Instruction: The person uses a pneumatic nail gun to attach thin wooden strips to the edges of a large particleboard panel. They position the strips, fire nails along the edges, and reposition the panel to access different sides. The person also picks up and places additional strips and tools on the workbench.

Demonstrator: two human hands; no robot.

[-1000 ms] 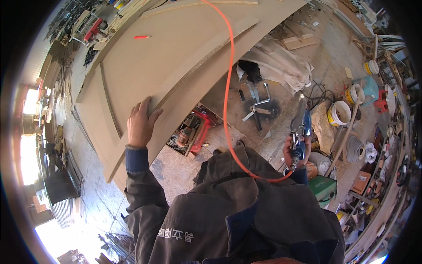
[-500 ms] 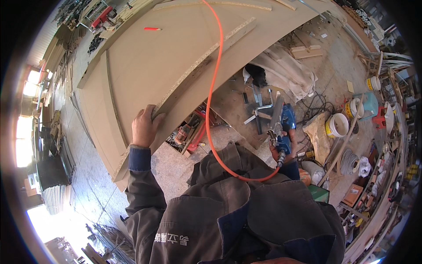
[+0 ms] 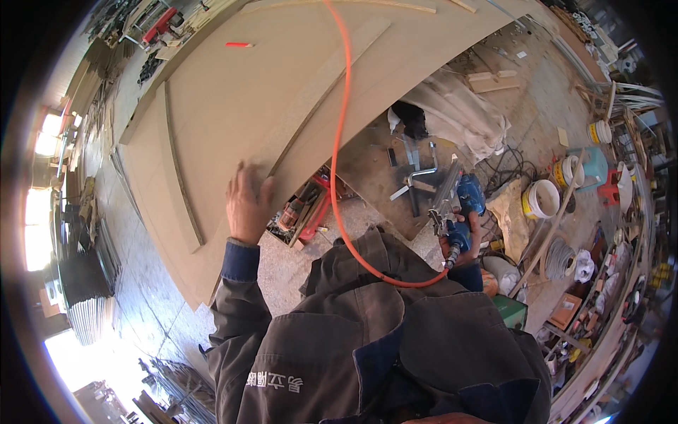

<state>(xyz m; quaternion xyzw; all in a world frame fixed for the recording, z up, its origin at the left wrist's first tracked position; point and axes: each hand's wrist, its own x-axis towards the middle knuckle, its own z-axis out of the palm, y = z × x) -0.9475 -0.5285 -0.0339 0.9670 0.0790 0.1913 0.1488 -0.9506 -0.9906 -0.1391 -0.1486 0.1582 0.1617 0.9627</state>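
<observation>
My left hand (image 3: 247, 208) rests on a long wooden strip (image 3: 328, 74), its thumb apart from the outstretched fingers and the fingertips slightly blurred. The strip lies with its broad face up on a large tan board (image 3: 205, 106); the hand covers part of its near stretch. My right hand (image 3: 474, 230), at the right of my body, is closed around a blue air nail gun (image 3: 459, 230). From the gun's fitting an orange air hose (image 3: 336, 169) loops past my front and up across the board. A red pencil (image 3: 239, 45) lies on the board, near another strip (image 3: 178, 169).
Below the board's edge, a red tool (image 3: 314, 215) and an orange power tool (image 3: 291, 212) show. Metal clamps (image 3: 417, 180) and a crumpled cloth (image 3: 459, 116) lie to the right. Farther right are a white bucket (image 3: 542, 200), coiled wire (image 3: 559, 259) and cluttered shelving.
The strip under my left hand has tipped from its edge onto its broad face. My left hand has shifted right and loosened from its grip. The nail gun has barely moved.
</observation>
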